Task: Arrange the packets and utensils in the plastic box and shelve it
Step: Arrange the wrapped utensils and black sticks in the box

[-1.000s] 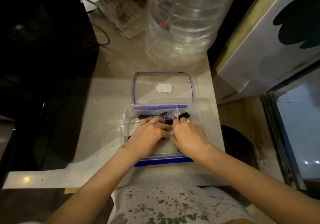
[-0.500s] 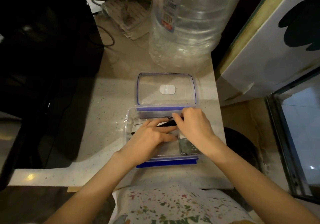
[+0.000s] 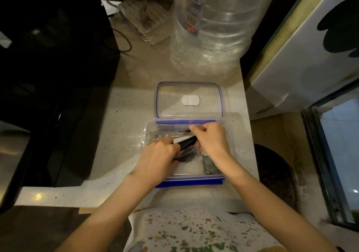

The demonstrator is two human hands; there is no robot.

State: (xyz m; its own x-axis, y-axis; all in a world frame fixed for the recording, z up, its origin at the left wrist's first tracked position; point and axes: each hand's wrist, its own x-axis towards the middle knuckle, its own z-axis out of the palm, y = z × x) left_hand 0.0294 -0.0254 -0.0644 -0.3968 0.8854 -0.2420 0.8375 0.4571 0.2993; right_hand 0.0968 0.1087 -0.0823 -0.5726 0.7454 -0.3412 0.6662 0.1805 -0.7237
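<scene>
A clear rectangular plastic box [image 3: 149, 135] with blue clips sits on a speckled countertop [image 3: 120, 119]. Inside it, the left hand [image 3: 159, 154] and right hand [image 3: 211, 139] both grip wrapped black plastic utensils [image 3: 187, 141]. A dark packet [image 3: 209, 166] lies at the box's near right.

The plastic box [image 3: 229, 135] is clear, glossy plastic with blue clips, same as its lid [image 3: 189, 99] lying just behind. Utensils [image 3: 187, 142] look like shiny black plastic in crinkly film. Countertop [image 3: 124, 127] is smooth speckled stone, and the big water bottle [image 3: 213, 28] at the far end is ribbed clear plastic.
</scene>
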